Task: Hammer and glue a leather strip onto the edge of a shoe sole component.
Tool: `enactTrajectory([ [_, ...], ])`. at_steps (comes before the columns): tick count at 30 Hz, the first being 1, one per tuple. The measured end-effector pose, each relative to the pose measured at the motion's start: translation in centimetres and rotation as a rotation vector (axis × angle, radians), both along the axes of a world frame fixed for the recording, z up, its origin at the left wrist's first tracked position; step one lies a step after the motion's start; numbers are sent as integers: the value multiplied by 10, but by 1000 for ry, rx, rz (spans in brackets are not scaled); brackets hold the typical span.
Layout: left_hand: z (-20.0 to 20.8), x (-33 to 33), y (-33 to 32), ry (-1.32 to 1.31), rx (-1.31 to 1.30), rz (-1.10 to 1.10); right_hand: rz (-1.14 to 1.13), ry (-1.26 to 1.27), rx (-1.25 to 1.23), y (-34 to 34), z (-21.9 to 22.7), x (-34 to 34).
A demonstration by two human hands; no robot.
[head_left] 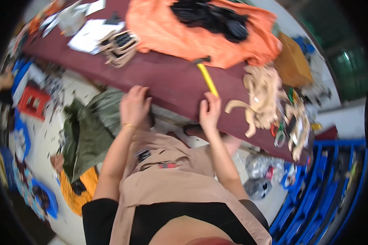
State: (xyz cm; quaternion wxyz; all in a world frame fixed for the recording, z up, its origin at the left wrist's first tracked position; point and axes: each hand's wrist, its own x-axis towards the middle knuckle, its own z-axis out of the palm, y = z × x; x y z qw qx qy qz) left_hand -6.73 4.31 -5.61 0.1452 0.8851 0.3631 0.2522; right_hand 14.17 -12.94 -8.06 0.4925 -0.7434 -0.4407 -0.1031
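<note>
My left hand (134, 107) rests at the near edge of the maroon-covered table (167, 77), fingers stretched forward and slightly apart, with nothing in it. At the same edge, farther right, my right hand (210, 112) is open, its fingers loosely bent and the thumb apart. Its fingertips lie against or just beside the end of a hammer's yellow handle (207, 77); whether they touch it I cannot tell. The hammer's dark head points away, close to a spread of orange cloth or sheeting (159, 30). Beige strips (262, 92) lie in a heap right of my right hand.
Black bundled material (210, 18) lies on the orange sheeting. Looped beige straps (118, 47) and white papers (90, 34) are at the far left. Scissors (279, 136) lie at the right end. Below stand a red stool (34, 102), green sacking (94, 139) and a blue rack (315, 192).
</note>
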Motion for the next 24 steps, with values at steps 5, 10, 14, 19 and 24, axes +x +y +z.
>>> enactTrajectory([
  [5, -22, -8, 7, -51, 60, -17, -220, 65, -6, -89, 30, 22],
  [10, -19, 12, 8, 46, -31, -5, -445, -13, -248, -148, 41, 102],
  [14, 3, 31, -27, -174, -49, -89, -528, -397, -606, -122, 49, 131],
  [19, 14, 75, -130, -189, -835, -752, -209, -361, -594, -99, 64, 143],
  [24, 27, 160, -158, -611, -1827, -553, 64, -516, -601, -87, 111, 73],
])
